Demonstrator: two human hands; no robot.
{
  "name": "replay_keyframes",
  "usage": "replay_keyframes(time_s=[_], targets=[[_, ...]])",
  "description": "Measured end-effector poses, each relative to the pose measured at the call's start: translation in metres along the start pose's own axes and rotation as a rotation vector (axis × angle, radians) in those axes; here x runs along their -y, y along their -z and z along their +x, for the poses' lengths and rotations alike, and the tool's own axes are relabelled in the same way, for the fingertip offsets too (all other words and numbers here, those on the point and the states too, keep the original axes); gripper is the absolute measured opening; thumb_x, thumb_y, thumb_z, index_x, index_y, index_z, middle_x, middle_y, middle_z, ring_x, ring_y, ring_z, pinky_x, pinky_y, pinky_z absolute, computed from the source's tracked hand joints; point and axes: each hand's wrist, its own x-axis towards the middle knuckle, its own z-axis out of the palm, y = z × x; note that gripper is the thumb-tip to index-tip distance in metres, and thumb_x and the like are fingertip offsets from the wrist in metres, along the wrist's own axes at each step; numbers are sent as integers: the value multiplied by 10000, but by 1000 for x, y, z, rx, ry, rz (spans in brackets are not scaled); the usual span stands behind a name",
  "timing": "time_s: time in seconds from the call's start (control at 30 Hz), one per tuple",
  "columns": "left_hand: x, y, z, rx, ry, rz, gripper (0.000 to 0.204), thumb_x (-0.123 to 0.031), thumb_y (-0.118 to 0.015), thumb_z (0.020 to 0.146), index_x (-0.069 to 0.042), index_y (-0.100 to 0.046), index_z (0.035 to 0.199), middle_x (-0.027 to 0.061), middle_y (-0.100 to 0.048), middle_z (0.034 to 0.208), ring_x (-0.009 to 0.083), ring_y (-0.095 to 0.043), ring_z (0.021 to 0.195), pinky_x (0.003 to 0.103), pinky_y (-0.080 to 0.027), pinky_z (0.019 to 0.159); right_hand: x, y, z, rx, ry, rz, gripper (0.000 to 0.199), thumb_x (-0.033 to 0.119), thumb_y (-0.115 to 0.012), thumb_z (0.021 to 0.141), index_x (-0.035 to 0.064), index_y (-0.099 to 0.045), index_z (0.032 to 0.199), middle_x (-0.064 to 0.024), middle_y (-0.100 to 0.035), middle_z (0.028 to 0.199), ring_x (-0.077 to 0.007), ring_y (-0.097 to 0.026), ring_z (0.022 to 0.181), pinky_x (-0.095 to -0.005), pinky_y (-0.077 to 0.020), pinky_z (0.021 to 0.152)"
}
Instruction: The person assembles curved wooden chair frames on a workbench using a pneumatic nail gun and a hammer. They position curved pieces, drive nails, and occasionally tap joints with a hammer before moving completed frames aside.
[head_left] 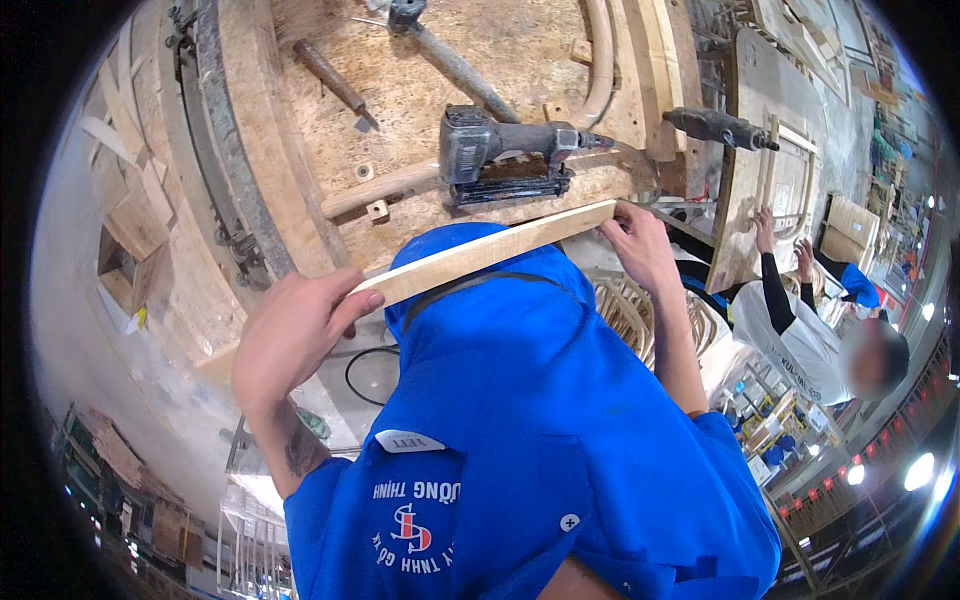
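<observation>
The left hand (300,325) and right hand (642,245) grasp opposite ends of a wood strip (490,257), near a nailer (500,150) on the bench (400,135).

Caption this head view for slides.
Left hand and right hand hold a wooden strip by its ends; a nail gun lies on the workbench.

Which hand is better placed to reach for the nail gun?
Probably the right hand: its fingertips look nearer the nail gun than those of the left hand. Both hands hold the wooden strip, one near each end, so the right must let go first.
</observation>
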Motion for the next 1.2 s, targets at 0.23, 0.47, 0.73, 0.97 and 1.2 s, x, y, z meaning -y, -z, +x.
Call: replay_keyframes(time_s=[0.23, 0.47, 0.73, 0.97, 1.2], targets=[[14, 13, -8, 55, 63, -119, 354, -354, -623, 1008, -25, -697, 903, 109, -674, 645, 270, -692, 620, 371, -516, 619, 20, 5, -13, 100, 47, 77, 340, 292, -599, 944, -37, -674, 986, -282, -696, 925, -476, -669, 908, -509, -527, 800], [47, 18, -7, 137, 49, -219, 356, -314, -629, 1024, 2, -671, 864, 43, -632, 659, 117, -613, 585, 298, -477, 504, 33, 2, -27, 110, 50, 100, 401, 329, -636, 931, -36, -695, 1086, -298, -682, 869, -461, -686, 838, -499, -532, 768], [48, 24, -9, 146, 90, -258, 366, -329, -628, 1028, -6, -662, 858, 20, -623, 661, 97, -585, 591, 275, -456, 514, 34, 3, -24, 169, 73, 38, 368, 300, -602, 997, -44, -683, 1098, -255, -718, 892, -376, -715, 837, -440, -530, 758], [58, 24, -7, 179, 116, -334, 366, -334, -638, 1017, 5, -686, 888, 24, -634, 657, 99, -574, 564, 274, -453, 509, 33, 9, -24, 222, 192, 155, 312, 262, -569, 1018, -35, -663, 1004, -274, -683, 899, -469, -639, 865, -509, -492, 758], [91, 23, 3, 265, 58, -415, 357, -316, -636, 1011, 20, -718, 921, 46, -651, 663, 102, -577, 541, 284, -459, 509, 22, 14, -23, 412, 183, 277, 315, 269, -562, 1041, -8, -701, 987, -130, -676, 777, -203, -559, 651, -361, -454, 640]])
